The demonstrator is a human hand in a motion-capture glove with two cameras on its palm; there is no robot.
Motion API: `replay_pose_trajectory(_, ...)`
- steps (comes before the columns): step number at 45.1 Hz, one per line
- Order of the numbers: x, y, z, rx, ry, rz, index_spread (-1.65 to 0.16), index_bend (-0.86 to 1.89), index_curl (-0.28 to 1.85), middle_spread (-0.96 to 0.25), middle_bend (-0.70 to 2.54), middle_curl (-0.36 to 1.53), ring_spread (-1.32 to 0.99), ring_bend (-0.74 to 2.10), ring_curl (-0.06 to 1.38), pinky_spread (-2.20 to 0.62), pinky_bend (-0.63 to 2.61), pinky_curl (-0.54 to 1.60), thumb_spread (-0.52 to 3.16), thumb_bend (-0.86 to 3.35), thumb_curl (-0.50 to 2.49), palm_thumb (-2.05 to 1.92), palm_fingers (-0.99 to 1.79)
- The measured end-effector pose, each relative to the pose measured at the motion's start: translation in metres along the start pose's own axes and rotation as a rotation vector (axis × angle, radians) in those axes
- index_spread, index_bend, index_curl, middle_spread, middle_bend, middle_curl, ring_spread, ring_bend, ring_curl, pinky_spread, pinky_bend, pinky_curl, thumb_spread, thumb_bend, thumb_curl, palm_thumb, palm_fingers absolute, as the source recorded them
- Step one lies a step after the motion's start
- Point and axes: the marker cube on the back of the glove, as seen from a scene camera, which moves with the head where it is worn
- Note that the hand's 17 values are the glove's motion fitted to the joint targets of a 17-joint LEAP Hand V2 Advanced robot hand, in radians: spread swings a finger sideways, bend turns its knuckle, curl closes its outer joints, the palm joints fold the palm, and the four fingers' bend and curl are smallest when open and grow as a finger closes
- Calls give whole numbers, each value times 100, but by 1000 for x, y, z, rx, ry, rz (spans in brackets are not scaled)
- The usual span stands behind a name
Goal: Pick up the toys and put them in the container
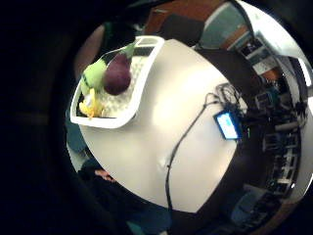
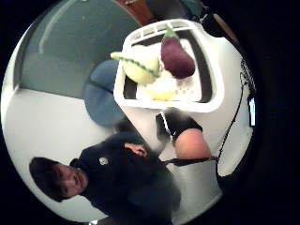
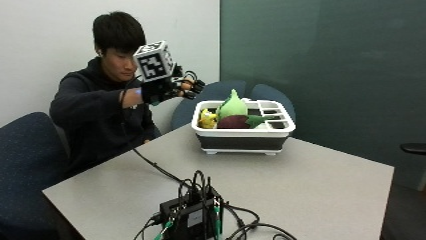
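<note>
Toys: the plush eggplant, green one and yellow one lie in the container, soft, light, squeezable anywhere; my right hand holds nothing, fingers relaxed.

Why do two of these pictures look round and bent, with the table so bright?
Both palm views come through a very wide lens, so the table edge curves and black rings each picture; light glares off the tabletop there, washing out the basket rim. The outside view is straight and evenly lit, showing the toys and the gloved hand plainly.
</note>
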Motion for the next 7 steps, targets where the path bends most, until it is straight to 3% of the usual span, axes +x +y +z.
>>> replay_pose_trajectory(7, 31, 37, -13, 146, -54, -9, -23, 42, 60, -7, 19, 39, -16, 32, 25, -4, 54, 36, 138, 0, 48, 31, 13)
